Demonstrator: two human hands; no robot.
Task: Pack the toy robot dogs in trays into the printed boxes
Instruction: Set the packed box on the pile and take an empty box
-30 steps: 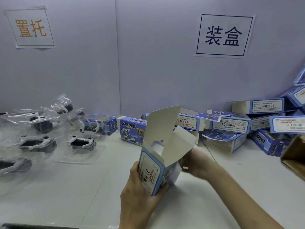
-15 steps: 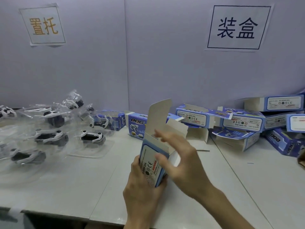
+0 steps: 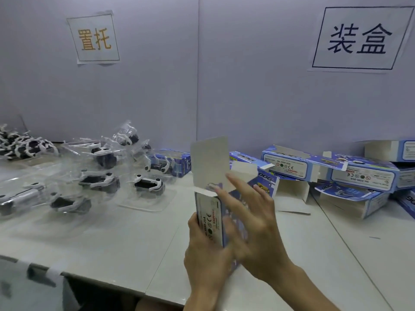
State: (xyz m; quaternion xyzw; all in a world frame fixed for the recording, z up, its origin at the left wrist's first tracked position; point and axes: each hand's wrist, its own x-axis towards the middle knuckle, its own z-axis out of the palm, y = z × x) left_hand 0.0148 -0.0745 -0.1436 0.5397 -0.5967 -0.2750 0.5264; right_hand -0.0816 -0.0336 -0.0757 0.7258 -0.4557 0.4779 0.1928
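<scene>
A white table (image 3: 134,243) runs to a pale wall carrying two paper signs (image 3: 95,39); its near edge is cut off at the bottom. On the right lies a heap of printed boxes (image 3: 359,176), several with open ends, and it runs out of the picture. On the left is a cluster of clear trays (image 3: 98,182) holding black-and-white toy robot dogs. The plastic glares, so the edges are hard to separate. Loose dogs (image 3: 20,144) are piled at the far left. In the middle, the held box (image 3: 208,218) stands upright above the table with its tall lid flap (image 3: 210,162) raised. The left hand (image 3: 206,261) grips its lower part, thumb on the narrow printed side. The right hand (image 3: 253,225), blurred, lies spread against the box front and hides most of it.
</scene>
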